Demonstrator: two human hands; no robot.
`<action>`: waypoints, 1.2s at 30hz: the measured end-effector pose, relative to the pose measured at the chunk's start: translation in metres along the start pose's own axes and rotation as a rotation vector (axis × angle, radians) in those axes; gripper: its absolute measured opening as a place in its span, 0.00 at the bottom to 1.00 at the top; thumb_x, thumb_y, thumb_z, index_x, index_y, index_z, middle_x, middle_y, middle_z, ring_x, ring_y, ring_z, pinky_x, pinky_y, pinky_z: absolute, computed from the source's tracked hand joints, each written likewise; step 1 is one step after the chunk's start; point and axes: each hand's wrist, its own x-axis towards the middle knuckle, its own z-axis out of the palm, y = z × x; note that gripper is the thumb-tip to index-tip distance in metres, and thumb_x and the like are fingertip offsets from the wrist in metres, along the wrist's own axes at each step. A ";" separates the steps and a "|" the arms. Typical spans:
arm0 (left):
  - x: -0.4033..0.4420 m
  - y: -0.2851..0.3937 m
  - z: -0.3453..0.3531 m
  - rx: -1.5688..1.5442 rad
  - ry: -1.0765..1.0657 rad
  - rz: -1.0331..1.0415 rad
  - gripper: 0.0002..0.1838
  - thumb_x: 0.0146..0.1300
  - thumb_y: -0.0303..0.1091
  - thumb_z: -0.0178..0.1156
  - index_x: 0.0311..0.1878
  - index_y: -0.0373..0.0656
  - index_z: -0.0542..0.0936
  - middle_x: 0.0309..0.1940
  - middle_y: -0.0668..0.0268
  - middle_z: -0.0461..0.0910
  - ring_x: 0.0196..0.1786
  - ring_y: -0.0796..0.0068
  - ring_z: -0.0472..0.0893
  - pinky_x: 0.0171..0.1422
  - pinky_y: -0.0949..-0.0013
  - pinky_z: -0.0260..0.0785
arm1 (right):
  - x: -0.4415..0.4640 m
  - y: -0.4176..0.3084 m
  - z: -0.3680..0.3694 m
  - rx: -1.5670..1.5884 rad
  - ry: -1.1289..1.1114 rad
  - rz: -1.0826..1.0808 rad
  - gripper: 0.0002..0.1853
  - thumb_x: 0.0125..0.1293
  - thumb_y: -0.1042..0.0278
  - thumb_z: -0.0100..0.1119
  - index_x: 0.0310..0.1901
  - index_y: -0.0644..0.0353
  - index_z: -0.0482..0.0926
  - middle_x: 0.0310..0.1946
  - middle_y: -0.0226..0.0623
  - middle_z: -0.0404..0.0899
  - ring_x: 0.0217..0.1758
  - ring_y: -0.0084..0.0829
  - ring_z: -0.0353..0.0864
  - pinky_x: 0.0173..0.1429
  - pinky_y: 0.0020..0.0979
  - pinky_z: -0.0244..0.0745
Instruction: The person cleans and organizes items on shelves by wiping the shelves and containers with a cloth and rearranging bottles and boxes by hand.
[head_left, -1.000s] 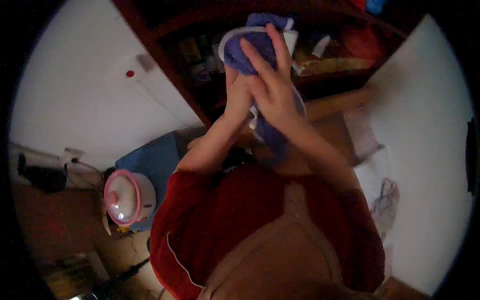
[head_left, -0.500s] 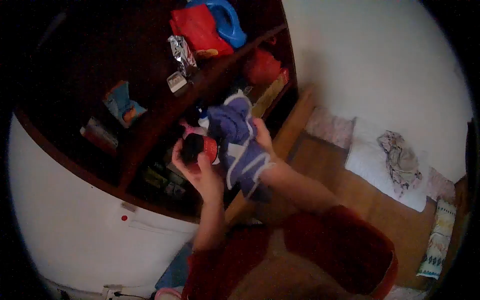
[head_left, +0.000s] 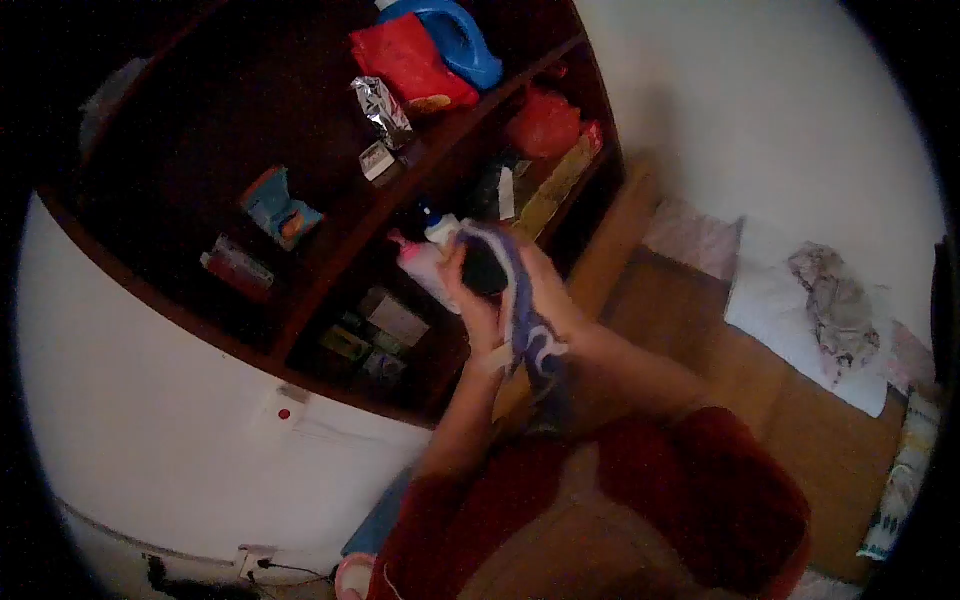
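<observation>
My left hand [head_left: 472, 310] is wrapped round a small jar [head_left: 485, 272] with a dark lid; its red side is hidden now. Against the jar's right side lies a purple-blue cloth [head_left: 524, 300] with white trim, its lower end hanging down between my wrists. My right hand [head_left: 552, 290] grips this cloth and presses it to the jar. Just beyond the hands, a pink pump bottle [head_left: 425, 262] and a white bottle with a blue pump [head_left: 438, 228] stand on the lower shelf.
The dark wooden shelf unit [head_left: 345, 265] holds a red packet [head_left: 410, 60], a blue jug [head_left: 470, 45], a silver foil pack [head_left: 382, 112] and several small boxes. On the right, a crumpled patterned cloth [head_left: 835, 305] lies on a white sheet [head_left: 765, 320].
My hands have come together, and the cloth now wraps against the jar. The jar has moved right, turning its red side out of sight. The camera view has shifted slightly.
</observation>
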 end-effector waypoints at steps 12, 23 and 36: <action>0.002 0.027 -0.001 0.039 0.080 -0.161 0.23 0.60 0.32 0.61 0.56 0.47 0.63 0.53 0.64 0.66 0.54 0.70 0.69 0.60 0.67 0.62 | 0.003 -0.020 -0.024 -0.191 0.175 0.115 0.17 0.71 0.59 0.42 0.53 0.62 0.71 0.43 0.35 0.75 0.43 0.23 0.73 0.50 0.25 0.68; -0.013 0.022 -0.024 -0.269 -0.144 -0.845 0.24 0.67 0.44 0.51 0.62 0.44 0.63 0.54 0.64 0.70 0.55 0.68 0.73 0.57 0.65 0.70 | 0.008 -0.018 -0.031 -0.703 -0.569 -0.372 0.17 0.59 0.69 0.60 0.52 0.58 0.76 0.50 0.44 0.72 0.54 0.41 0.71 0.59 0.35 0.65; -0.004 0.067 -0.059 0.382 -0.347 -0.327 0.29 0.62 0.38 0.58 0.64 0.40 0.63 0.58 0.62 0.67 0.60 0.69 0.68 0.64 0.66 0.60 | 0.019 0.036 -0.077 -0.030 0.357 0.268 0.15 0.68 0.58 0.50 0.43 0.64 0.75 0.33 0.34 0.77 0.36 0.26 0.75 0.42 0.27 0.71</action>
